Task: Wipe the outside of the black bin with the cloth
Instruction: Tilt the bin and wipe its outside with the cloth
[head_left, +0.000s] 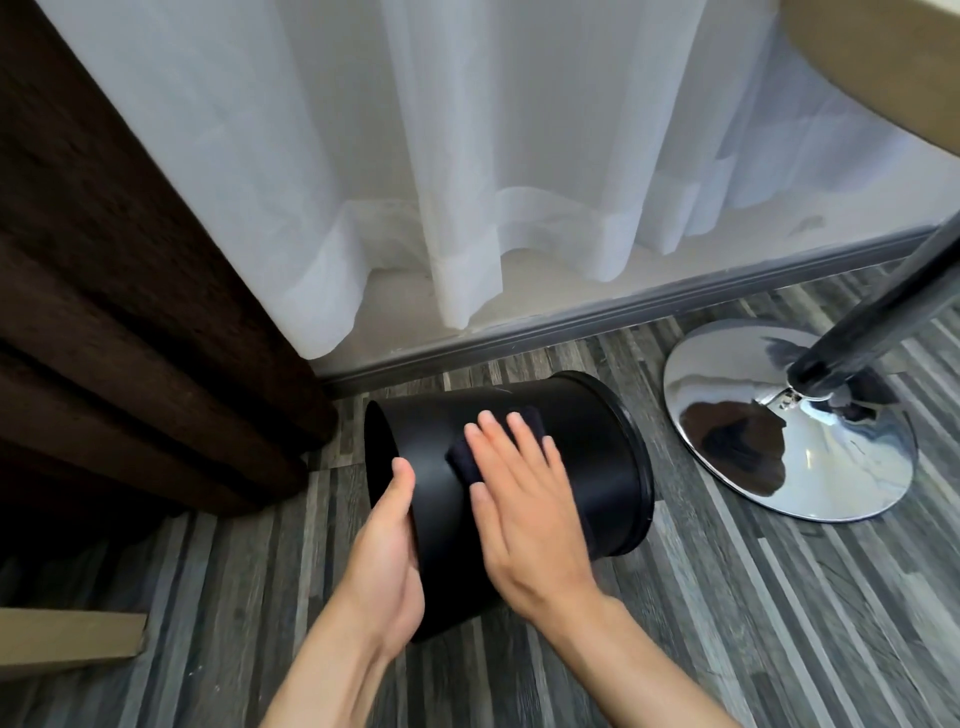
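The black bin lies on its side on the striped grey floor, one round end facing left and the rimmed end facing right. My left hand grips the left end, thumb on the outer wall. My right hand lies flat on the upper side of the bin, fingers spread, pressing a dark cloth against the wall. Most of the cloth is hidden under the palm; dark edges show at its left and by the fingertips.
A dark brown curtain hangs at the left, a sheer white curtain behind the bin above a grey skirting board. A chrome stool base with a dark pole stands to the right. A tan board edge lies at lower left.
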